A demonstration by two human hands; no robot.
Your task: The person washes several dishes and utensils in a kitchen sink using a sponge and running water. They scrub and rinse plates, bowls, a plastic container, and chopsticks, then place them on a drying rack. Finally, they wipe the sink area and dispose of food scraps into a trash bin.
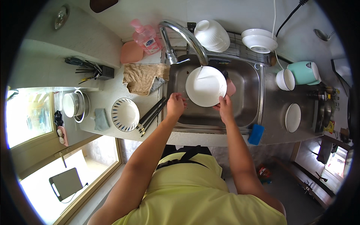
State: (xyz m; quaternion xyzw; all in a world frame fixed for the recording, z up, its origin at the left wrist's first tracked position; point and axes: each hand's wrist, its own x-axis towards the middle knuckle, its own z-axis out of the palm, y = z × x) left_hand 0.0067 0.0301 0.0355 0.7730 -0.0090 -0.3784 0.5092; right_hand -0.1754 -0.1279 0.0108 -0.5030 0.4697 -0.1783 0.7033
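Observation:
My right hand (225, 107) grips the lower right rim of a round white plate (206, 86) over the stainless steel sink (247, 112). Water runs from the curved chrome faucet (187, 33) onto the plate. My left hand (176, 104) is at the sink's left side, a little apart from the plate, with its fingers curled; whether they hold anything does not show. Partly behind the plate, a pink object (231, 87) lies in the sink. Several dark chopsticks (150, 116) rest left of my left hand, beside a patterned bowl (125, 114).
A brown cloth (143, 78) and a pink soap pump bottle (147, 38) stand left of the faucet. White bowls (212, 36) sit behind the sink. At the right are a blue sponge (256, 134), a white dish (293, 117), a white cup (285, 80) and a mint-green kettle (302, 73).

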